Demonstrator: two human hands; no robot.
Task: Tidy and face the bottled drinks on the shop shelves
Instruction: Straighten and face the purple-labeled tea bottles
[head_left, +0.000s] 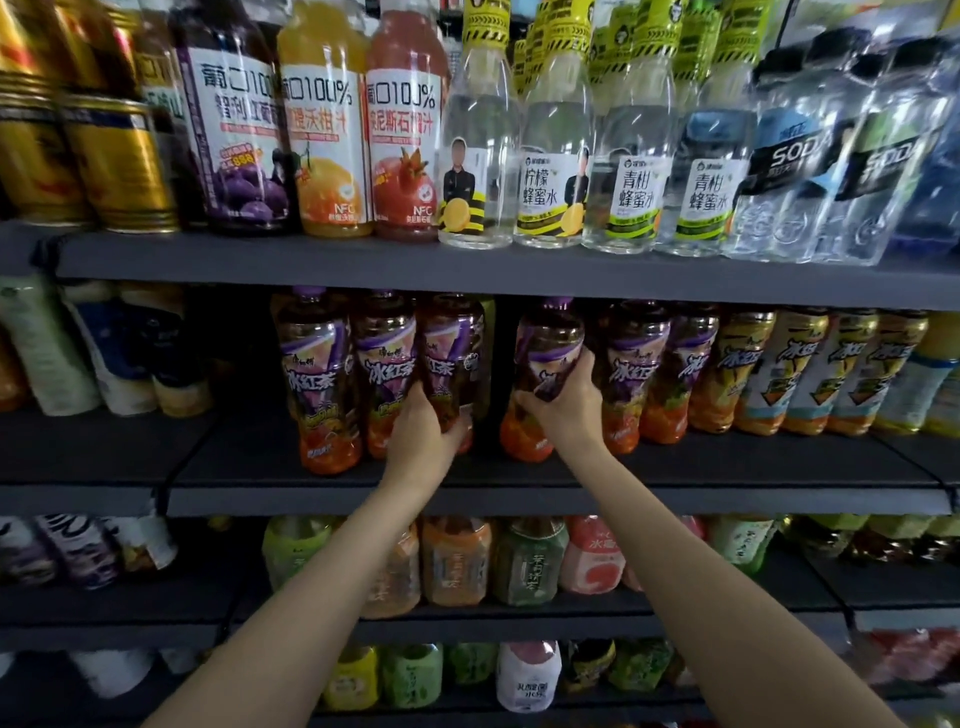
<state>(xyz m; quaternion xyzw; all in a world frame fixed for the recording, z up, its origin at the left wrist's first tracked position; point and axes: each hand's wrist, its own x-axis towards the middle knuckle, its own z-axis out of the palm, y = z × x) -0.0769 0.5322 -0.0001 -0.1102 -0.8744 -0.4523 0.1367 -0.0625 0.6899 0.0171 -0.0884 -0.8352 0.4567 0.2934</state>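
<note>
Both forearms reach up to the middle shelf (727, 467). The left hand (423, 431) grips the lower body of an iced-tea bottle (451, 358), fingers curled round its waist; this bottle stands near the shelf's front edge, third in a row of purple-labelled bottles. The right hand (566, 405) grips a second iced-tea bottle (548, 343) at mid-height, thumb and fingers wrapped round the label; it stands just right of a dark gap that separates the two held bottles. Both bottles appear full, so each is judged moderately heavy and bottom-loaded. The thin plastic walls probably yield slightly under pressure, and the glossy sleeve labels may slip. The waist, below the shoulder, is the soundest hold for turning a label to face forward. On the upper shelf (363, 262), juice bottles (322, 150) and clear honey-water bottles (550, 171) stand at the front edge.
</note>
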